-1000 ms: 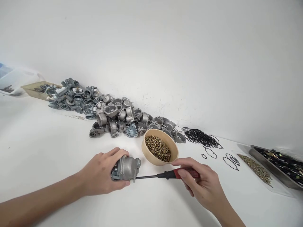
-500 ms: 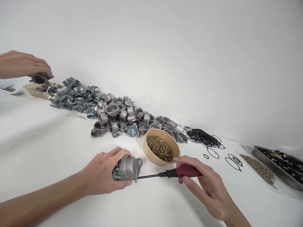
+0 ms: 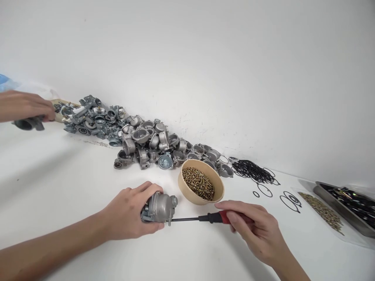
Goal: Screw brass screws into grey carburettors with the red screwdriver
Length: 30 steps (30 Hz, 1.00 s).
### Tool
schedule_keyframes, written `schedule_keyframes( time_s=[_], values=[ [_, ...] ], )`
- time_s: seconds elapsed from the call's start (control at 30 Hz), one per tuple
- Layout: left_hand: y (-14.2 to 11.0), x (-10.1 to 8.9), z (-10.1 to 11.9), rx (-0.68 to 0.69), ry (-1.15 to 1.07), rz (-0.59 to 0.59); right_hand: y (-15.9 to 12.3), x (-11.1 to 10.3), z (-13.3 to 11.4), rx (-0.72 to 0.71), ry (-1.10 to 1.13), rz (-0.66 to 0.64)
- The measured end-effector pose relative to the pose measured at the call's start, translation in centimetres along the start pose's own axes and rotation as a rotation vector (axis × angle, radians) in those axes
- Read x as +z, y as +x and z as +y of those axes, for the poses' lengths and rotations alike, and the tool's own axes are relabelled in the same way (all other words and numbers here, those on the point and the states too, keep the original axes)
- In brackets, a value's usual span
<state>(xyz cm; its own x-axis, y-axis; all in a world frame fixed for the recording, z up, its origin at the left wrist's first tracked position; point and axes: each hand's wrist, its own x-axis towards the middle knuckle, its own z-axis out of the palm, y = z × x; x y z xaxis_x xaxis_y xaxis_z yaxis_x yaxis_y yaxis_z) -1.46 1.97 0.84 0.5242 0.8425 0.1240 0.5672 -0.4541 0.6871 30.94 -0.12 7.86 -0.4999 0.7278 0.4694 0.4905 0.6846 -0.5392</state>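
My left hand (image 3: 133, 212) is wrapped round a grey metal carburetor (image 3: 161, 207), its rounded bowl facing right. In my right hand (image 3: 254, 230) is a screwdriver (image 3: 215, 217) with a red and black handle, held level. Its thin shaft points left and reaches the lower edge of the carburetor; the tip is hidden behind a small spout there. Just behind the screwdriver stands a tan bowl (image 3: 183, 189) full of small brass-coloured screws (image 3: 199, 183).
Carburetor bodies (image 3: 99, 121) and float bowls (image 3: 140, 134) are heaped along the wall. Black rubber rings (image 3: 252, 171), brass-coloured parts (image 3: 322, 210) and a metal tray (image 3: 319, 189) lie to the right. At far left, another person's hand (image 3: 27, 107) holds a carburetor body (image 3: 27, 124).
My right fingers have shifted their grip round the screwdriver handle, the thumb now lying over it. The carburetor stays in place. The other person's hand has moved down and left with its part.
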Motion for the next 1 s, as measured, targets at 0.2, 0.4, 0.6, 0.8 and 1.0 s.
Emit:
schedule_keyframes(
  time_s=[0.2,0.4,0.6,0.8,1.0],
  values=[
    [0.01,0.03,-0.09,0.020,-0.008,0.013,-0.18,0.17,0.10,-0.034,-0.030,-0.015],
    [-0.01,0.08,-0.04,0.011,0.000,0.011,-0.11,0.41,-0.43,-0.028,-0.024,-0.011],
    [0.04,0.25,-0.20,0.014,0.013,0.018,-0.43,0.21,0.04,-0.018,-0.008,-0.004],
    [0.09,0.29,-0.28,0.015,0.023,0.021,-0.57,0.40,-0.04,0.089,0.048,-0.002],
    [-0.01,0.23,-0.17,0.029,0.028,0.026,-0.61,0.46,0.10,0.131,0.108,0.044]
  ],
)
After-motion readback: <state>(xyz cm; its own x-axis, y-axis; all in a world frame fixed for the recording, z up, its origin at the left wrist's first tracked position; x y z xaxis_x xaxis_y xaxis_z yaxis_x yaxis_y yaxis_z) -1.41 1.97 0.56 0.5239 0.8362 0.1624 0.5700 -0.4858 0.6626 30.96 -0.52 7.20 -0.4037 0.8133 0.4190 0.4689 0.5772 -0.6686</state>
